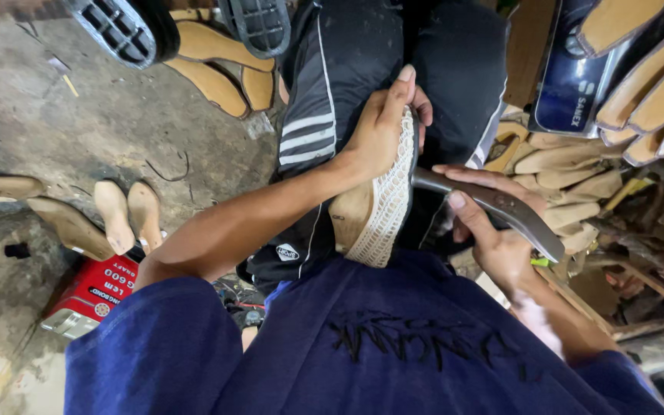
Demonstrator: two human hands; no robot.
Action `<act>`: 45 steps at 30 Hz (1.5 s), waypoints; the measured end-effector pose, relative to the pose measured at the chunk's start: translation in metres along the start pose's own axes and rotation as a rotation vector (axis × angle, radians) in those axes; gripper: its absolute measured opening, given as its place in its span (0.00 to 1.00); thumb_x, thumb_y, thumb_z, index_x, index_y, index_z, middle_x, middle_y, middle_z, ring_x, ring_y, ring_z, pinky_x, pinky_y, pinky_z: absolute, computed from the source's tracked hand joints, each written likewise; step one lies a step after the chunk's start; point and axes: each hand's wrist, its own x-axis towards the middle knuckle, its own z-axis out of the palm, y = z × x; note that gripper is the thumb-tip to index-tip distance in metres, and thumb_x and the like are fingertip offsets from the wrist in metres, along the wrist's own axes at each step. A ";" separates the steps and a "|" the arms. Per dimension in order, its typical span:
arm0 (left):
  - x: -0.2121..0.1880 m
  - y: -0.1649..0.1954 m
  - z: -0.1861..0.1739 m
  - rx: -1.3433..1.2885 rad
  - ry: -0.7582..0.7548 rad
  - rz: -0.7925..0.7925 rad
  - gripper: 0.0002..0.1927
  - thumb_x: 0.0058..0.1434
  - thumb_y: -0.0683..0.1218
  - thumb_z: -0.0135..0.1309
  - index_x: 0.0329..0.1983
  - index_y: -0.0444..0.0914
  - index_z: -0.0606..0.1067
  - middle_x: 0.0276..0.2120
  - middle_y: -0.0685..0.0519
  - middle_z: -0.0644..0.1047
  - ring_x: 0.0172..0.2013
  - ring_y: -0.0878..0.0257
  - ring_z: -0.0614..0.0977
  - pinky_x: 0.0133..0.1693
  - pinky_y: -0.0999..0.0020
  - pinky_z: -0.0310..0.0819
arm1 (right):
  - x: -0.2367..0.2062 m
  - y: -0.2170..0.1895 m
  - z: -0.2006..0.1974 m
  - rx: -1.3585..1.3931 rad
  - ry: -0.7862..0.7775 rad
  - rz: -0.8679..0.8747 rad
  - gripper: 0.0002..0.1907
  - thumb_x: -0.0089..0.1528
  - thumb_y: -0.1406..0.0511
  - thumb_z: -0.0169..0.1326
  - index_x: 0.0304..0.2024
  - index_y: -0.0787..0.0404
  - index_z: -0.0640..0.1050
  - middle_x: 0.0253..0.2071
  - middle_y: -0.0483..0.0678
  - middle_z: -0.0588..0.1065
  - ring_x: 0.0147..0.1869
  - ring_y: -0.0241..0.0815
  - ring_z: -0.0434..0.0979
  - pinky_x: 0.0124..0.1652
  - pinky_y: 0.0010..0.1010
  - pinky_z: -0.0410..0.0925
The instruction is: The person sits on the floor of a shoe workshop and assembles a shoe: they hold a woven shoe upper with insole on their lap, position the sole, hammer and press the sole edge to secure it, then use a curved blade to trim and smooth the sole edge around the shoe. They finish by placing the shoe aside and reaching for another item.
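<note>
Head view: the left hand [378,127] clasps a white woven shoe [382,204] on the lap, its long axis running away from the body. The right hand [493,230] grips a metal tool [501,207] pressed against the shoe's side. Tan soles [570,184] are stacked just beyond the right hand.

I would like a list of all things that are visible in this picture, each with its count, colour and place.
Shoe upper on a last: one, cream mesh, centre, on the lap.
Metal tool: one, grey, right of the shoe.
Wooden lasts: several, tan, floor at left.
Red can: one, lower left floor.
Tan soles: several, top centre.
Black soles: two, top.
Stacked tan soles: many, right.
Dark blue box: one, upper right.
Left hand: grips the shoe.
Right hand: holds the metal tool.
</note>
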 end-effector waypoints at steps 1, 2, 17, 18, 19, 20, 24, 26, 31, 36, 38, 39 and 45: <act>-0.001 0.000 0.000 -0.010 0.004 -0.005 0.37 0.73 0.67 0.29 0.27 0.35 0.73 0.16 0.50 0.74 0.18 0.63 0.76 0.24 0.69 0.70 | 0.001 -0.002 -0.001 -0.032 -0.008 -0.057 0.17 0.67 0.63 0.56 0.52 0.72 0.79 0.47 0.56 0.80 0.24 0.34 0.72 0.26 0.24 0.68; 0.000 0.000 0.000 -0.019 0.007 -0.002 0.36 0.74 0.67 0.29 0.27 0.35 0.73 0.16 0.50 0.74 0.18 0.63 0.76 0.25 0.69 0.71 | 0.003 -0.002 0.001 -0.066 -0.015 -0.123 0.18 0.67 0.63 0.57 0.52 0.73 0.78 0.50 0.56 0.80 0.26 0.34 0.73 0.27 0.24 0.68; 0.003 0.001 0.001 0.019 0.041 -0.001 0.37 0.74 0.66 0.29 0.27 0.35 0.73 0.15 0.52 0.73 0.17 0.65 0.73 0.24 0.70 0.66 | 0.026 -0.014 -0.001 0.453 0.059 0.155 0.18 0.66 0.64 0.59 0.54 0.71 0.79 0.22 0.50 0.72 0.18 0.34 0.69 0.20 0.25 0.65; 0.003 0.001 0.000 0.032 0.044 -0.008 0.37 0.74 0.66 0.29 0.27 0.35 0.74 0.16 0.52 0.73 0.18 0.66 0.73 0.24 0.70 0.67 | 0.028 -0.014 -0.003 0.259 0.031 0.060 0.18 0.65 0.64 0.58 0.53 0.72 0.78 0.28 0.52 0.74 0.20 0.35 0.69 0.21 0.25 0.65; 0.003 0.000 0.001 0.038 0.043 -0.019 0.37 0.74 0.66 0.29 0.27 0.35 0.74 0.17 0.52 0.74 0.18 0.66 0.73 0.24 0.69 0.67 | 0.030 -0.016 -0.005 0.059 0.006 -0.027 0.18 0.65 0.65 0.58 0.52 0.72 0.78 0.34 0.53 0.76 0.21 0.35 0.69 0.22 0.26 0.65; 0.003 0.000 0.001 0.041 0.045 -0.027 0.37 0.74 0.66 0.28 0.28 0.35 0.75 0.17 0.52 0.75 0.19 0.66 0.73 0.24 0.69 0.67 | 0.031 -0.017 -0.006 -0.144 -0.023 -0.115 0.17 0.65 0.65 0.57 0.52 0.73 0.77 0.39 0.55 0.79 0.23 0.35 0.70 0.24 0.26 0.65; 0.003 0.000 0.000 0.040 0.048 0.004 0.37 0.74 0.66 0.28 0.27 0.35 0.75 0.17 0.52 0.74 0.19 0.66 0.74 0.25 0.69 0.68 | 0.033 -0.023 0.006 0.428 0.072 0.076 0.14 0.65 0.66 0.59 0.50 0.69 0.80 0.34 0.52 0.79 0.19 0.34 0.71 0.21 0.25 0.67; 0.003 0.001 -0.001 0.055 0.046 0.004 0.37 0.75 0.65 0.28 0.27 0.35 0.75 0.17 0.52 0.73 0.20 0.67 0.73 0.26 0.69 0.67 | 0.035 -0.028 0.012 0.777 0.092 0.189 0.12 0.64 0.67 0.62 0.48 0.67 0.84 0.21 0.50 0.75 0.18 0.35 0.74 0.19 0.25 0.69; 0.002 -0.002 -0.001 0.126 0.047 0.070 0.38 0.76 0.64 0.29 0.27 0.34 0.76 0.18 0.55 0.71 0.24 0.68 0.70 0.31 0.70 0.65 | 0.067 -0.046 -0.022 -0.391 -0.189 -0.371 0.12 0.65 0.69 0.61 0.51 0.64 0.82 0.41 0.56 0.82 0.32 0.36 0.79 0.31 0.27 0.73; 0.002 -0.001 0.000 0.173 0.091 0.046 0.38 0.76 0.64 0.29 0.25 0.35 0.76 0.16 0.57 0.66 0.22 0.69 0.67 0.28 0.70 0.60 | 0.072 -0.028 -0.034 -0.175 -0.223 -0.328 0.12 0.64 0.69 0.60 0.50 0.65 0.80 0.43 0.56 0.81 0.34 0.36 0.78 0.34 0.27 0.72; 0.003 0.002 0.001 0.208 0.080 0.089 0.38 0.76 0.64 0.28 0.26 0.35 0.77 0.16 0.57 0.67 0.22 0.69 0.69 0.29 0.71 0.62 | 0.058 -0.013 -0.016 0.167 -0.052 -0.007 0.13 0.64 0.68 0.60 0.51 0.65 0.81 0.40 0.54 0.82 0.20 0.33 0.71 0.21 0.24 0.66; 0.003 0.003 0.001 0.178 0.071 0.064 0.38 0.75 0.64 0.28 0.26 0.35 0.76 0.16 0.56 0.69 0.22 0.69 0.70 0.28 0.70 0.64 | 0.052 -0.010 -0.009 0.384 0.004 0.055 0.13 0.64 0.67 0.60 0.50 0.65 0.81 0.41 0.53 0.84 0.19 0.33 0.72 0.20 0.24 0.66; 0.002 -0.005 0.000 0.074 0.033 -0.022 0.37 0.75 0.64 0.28 0.27 0.35 0.76 0.16 0.52 0.75 0.19 0.64 0.77 0.26 0.68 0.71 | 0.053 -0.040 0.000 -0.028 -0.011 -0.080 0.17 0.67 0.59 0.59 0.54 0.62 0.81 0.31 0.50 0.79 0.20 0.33 0.72 0.20 0.23 0.67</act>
